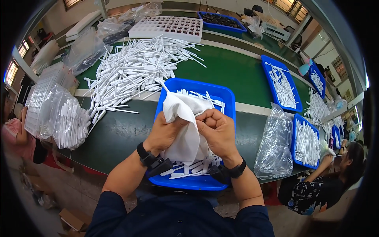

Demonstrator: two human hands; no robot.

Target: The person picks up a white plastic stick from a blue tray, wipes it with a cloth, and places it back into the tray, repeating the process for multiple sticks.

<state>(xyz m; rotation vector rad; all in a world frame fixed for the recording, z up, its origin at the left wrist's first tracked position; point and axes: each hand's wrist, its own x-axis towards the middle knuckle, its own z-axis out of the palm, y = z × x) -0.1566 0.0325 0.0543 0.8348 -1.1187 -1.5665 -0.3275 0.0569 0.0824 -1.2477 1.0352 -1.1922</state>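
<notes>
1. Person wears a dk navy shirt (166,217), plain fabric, w/ a sm. pale spot on the front, too tiny to ID.
2. L sleeve (106,211): short, same dk navy, ends nr the elbow.
3. R sleeve (252,219): same colour & approx. same length.
4. L wrist strap (144,154): blk, carries the L module (160,166), a chunky blk unit w/ angular edges.
5. R wrist strap (238,170): blk also, w/ similar R module (218,173), blk & blocky.
6. L hand (167,132) & R hand (219,132): bare, as are both forearms betw. sleeve & strap.
</notes>
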